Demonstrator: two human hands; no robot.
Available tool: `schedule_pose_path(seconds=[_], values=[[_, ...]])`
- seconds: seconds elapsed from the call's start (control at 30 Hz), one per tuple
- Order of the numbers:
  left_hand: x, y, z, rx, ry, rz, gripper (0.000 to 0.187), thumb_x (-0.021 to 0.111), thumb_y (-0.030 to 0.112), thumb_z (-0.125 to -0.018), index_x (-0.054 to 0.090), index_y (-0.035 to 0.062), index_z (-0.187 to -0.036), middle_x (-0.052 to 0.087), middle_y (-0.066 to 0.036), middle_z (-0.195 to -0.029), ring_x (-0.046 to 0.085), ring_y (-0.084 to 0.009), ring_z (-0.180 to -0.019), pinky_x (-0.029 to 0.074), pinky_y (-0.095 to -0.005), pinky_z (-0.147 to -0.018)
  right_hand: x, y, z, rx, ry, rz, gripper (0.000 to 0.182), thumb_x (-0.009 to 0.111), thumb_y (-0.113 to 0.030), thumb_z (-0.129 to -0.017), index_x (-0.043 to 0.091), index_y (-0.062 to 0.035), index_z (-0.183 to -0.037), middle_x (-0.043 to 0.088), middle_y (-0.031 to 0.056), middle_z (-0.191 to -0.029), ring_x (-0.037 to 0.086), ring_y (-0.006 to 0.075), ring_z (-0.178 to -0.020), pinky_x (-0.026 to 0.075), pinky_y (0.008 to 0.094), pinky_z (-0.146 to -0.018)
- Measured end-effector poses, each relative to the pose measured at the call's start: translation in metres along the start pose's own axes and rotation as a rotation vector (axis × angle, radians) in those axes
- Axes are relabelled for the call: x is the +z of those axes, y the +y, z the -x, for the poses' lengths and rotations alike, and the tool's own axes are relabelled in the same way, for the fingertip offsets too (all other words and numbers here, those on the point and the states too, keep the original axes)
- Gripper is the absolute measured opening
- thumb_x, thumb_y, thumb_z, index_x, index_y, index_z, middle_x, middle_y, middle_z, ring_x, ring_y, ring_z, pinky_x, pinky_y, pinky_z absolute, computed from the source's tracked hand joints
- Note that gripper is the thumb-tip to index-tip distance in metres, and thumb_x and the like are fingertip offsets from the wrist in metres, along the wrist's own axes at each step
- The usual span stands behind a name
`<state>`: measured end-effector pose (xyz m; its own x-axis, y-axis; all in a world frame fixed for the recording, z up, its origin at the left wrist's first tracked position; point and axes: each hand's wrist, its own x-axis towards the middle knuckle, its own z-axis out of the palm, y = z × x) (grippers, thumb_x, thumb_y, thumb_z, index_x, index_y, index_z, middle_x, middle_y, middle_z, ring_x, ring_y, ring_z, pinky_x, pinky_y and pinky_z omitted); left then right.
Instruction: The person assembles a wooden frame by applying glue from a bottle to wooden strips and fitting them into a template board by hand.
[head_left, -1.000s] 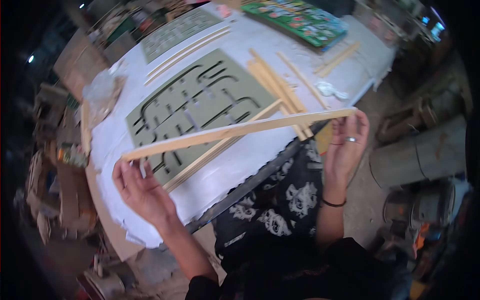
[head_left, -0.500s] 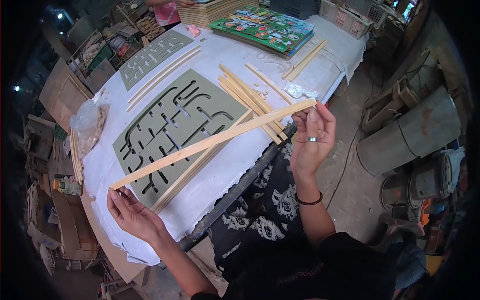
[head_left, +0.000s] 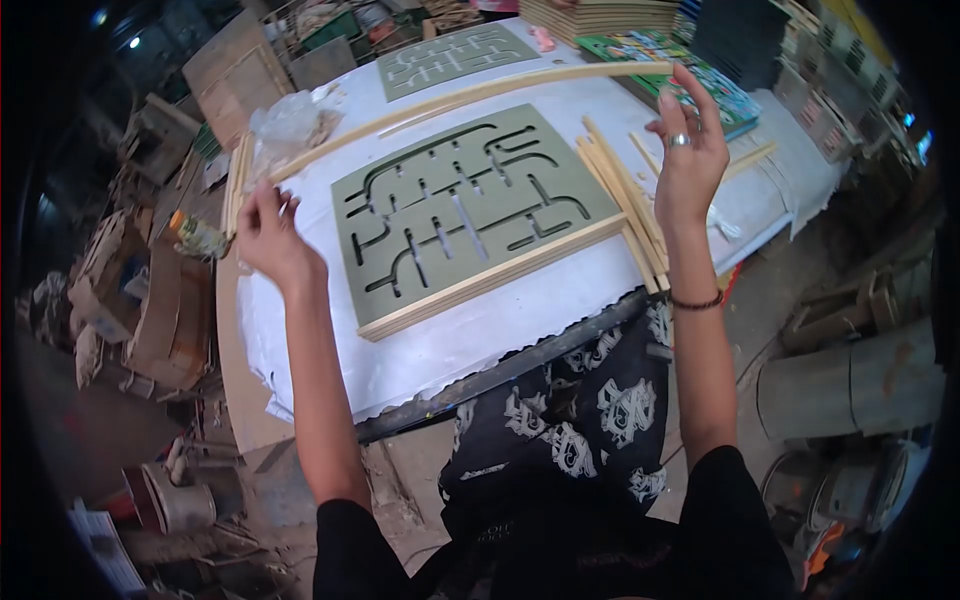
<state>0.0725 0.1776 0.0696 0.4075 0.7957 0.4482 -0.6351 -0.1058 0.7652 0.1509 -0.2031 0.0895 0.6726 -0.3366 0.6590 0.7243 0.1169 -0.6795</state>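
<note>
A long, thin wooden strip (head_left: 560,77) is raised over the white-covered table, spanning the gap between my hands. My left hand (head_left: 275,235) pinches its near left end. At the far right end, my right hand (head_left: 692,150), with a ring on one finger, has its fingertips closed on the strip. Beneath lies a grey-green slotted board (head_left: 450,275), with layered wooden edging (head_left: 492,277) along its front side. Several loose wooden strips (head_left: 625,195) rest to the right of the board, below my right hand.
Another slotted board (head_left: 460,62) lies farther back. Colourful printed boards (head_left: 735,100) are stacked at back right, near a pile of wooden-edged panels (head_left: 600,18). A plastic bag (head_left: 290,125) and a bottle with an orange cap (head_left: 198,236) are on the left. Metal drums (head_left: 850,385) stand right.
Both hands have lifted the wooden strip away from above the near board toward the table's far side. The view has turned, shifting the table contents.
</note>
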Motion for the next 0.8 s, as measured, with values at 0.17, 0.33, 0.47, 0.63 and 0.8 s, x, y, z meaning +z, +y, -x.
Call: schedule_pose_path(seconds=[0.17,0.33,0.47,0.63,0.8], values=[[0.007,-0.032,-0.032,0.06,-0.011,-0.249,0.017,0.069,0.016,-0.091,0.065,-0.0007,-0.093,0.064,-0.005,-0.084,0.06,-0.0121,-0.076,0.053,-0.027,-0.062,0.028,0.058,-0.04,-0.099,-0.185,0.237,0.037,0.07,-0.014,-0.089,0.063,-0.0074,-0.125,0.057,0.0069,-0.125,0.059,0.015,-0.095,0.05,0.0283,-0.082],[0.003,-0.063,-0.045,0.073,-0.064,-0.406,0.019,0.069,0.015,-0.09,0.067,-0.0017,-0.099,0.066,-0.007,-0.089,0.061,-0.0126,-0.081,0.054,-0.0281,-0.066,0.045,0.111,-0.053,-0.038,-0.333,0.457,0.04,0.07,-0.017,-0.088,0.062,-0.0076,-0.126,0.059,0.0087,-0.127,0.058,0.0219,-0.108,0.048,0.0325,-0.091],[0.004,-0.088,-0.053,0.07,-0.092,-0.398,0.02,0.07,0.014,-0.09,0.067,-0.003,-0.1,0.067,-0.008,-0.091,0.061,-0.013,-0.084,0.053,-0.028,-0.072,0.049,0.138,-0.056,-0.02,-0.383,0.553,0.04,0.068,-0.018,-0.089,0.062,-0.0083,-0.127,0.061,0.0105,-0.126,0.057,0.0231,-0.113,0.051,0.0331,-0.087],[0.003,-0.105,-0.06,0.075,-0.119,-0.422,0.022,0.071,0.015,-0.09,0.066,-0.0033,-0.101,0.067,-0.007,-0.091,0.06,-0.0116,-0.084,0.05,-0.025,-0.076,0.046,0.161,-0.067,-0.059,-0.443,0.583,0.037,0.066,-0.014,-0.089,0.063,-0.0075,-0.126,0.063,0.0094,-0.123,0.059,0.0213,-0.111,0.053,0.0317,-0.082],[-0.013,-0.116,-0.073,0.104,-0.234,-0.403,0.022,0.071,0.013,-0.09,0.066,-0.0033,-0.103,0.066,-0.005,-0.091,0.059,-0.0101,-0.084,0.048,-0.0239,-0.077,0.049,0.172,-0.069,-0.051,-0.502,0.58,0.033,0.063,-0.011,-0.09,0.064,-0.0066,-0.122,0.066,0.0084,-0.117,0.062,0.0177,-0.106,0.051,0.0306,-0.082]])
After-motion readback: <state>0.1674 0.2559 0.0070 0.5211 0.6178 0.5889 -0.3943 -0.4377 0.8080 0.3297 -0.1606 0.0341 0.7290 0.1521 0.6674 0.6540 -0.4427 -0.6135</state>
